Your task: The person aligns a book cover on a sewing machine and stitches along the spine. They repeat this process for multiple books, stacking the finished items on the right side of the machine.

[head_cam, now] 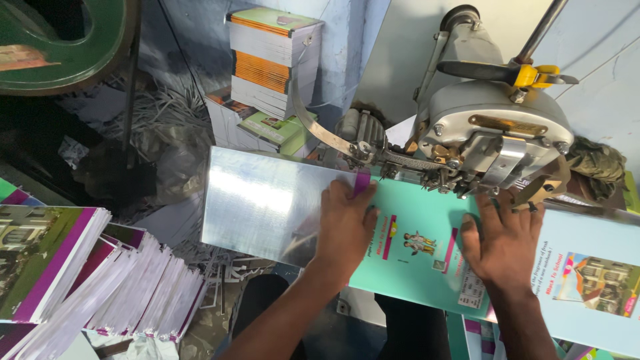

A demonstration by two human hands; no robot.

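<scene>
Hands flat on a turquoise booklet cover [427, 257] at a grey metal stitching machine [490, 127]: we press the open cover down onto a shiny steel plate [260, 203] that serves as our counter. Our left hand [347, 223] lies with fingers together over the cover's left part, near a purple strip at its far edge, just below the machine's head. Our right hand [503, 243] rests palm down, fingers slightly spread, on the cover's middle, its fingertips touching the machine's lower parts. Neither hand pinches anything; both simply hold the sheet flat. The cover runs from the plate's right half off to the right edge of the scene, printed with small pictures of children and a house.

Around us the room is cramped and cluttered. At near left, a slumped stack of finished booklets [87, 280] with purple and green covers fans out, white page edges showing. Far behind the plate, more bundled booklets [270, 60] with orange and green edges stand piled against a pale blue wall [607, 87]. Paper trimmings [160, 110] litter the dark floor at far left, beside a green curved machine part [73, 47]. A yellow clip [537, 75] sits on a rod above the stitcher, and a crumpled cloth [597, 163] lies at far right.
</scene>
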